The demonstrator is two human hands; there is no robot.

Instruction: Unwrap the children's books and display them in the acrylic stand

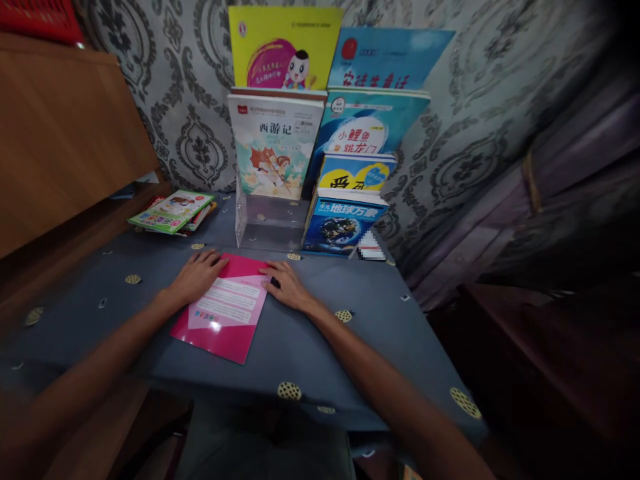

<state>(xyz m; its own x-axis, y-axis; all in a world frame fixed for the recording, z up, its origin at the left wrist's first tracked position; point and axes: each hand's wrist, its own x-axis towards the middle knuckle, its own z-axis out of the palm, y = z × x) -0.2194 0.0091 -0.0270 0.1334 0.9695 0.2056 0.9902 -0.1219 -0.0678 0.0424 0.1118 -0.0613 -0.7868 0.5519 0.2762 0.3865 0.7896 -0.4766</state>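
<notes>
A pink book [228, 343], with white text panels on the face turned up, lies flat on the cloth-covered table, slightly askew. My left hand [199, 275] holds its upper left edge, the fingers reaching over the corner. At the upper right edge, my right hand [286, 283] grips the book between thumb and fingers, with a dark gap showing between them. Behind the book stands a clear plastic book rack [273, 230]. Its left column holds a white storybook [277, 143] and a yellow book [285, 47]; the right column holds several books, with a blue earth book [345, 227] in front.
A small stack of books [173, 212] lies at the back left, beside a wooden cabinet [70, 133]. The grey-blue tablecloth [320, 360] has a pineapple print. Patterned wallpaper [195, 127] rises behind, and a curtain [480, 193] hangs on the right.
</notes>
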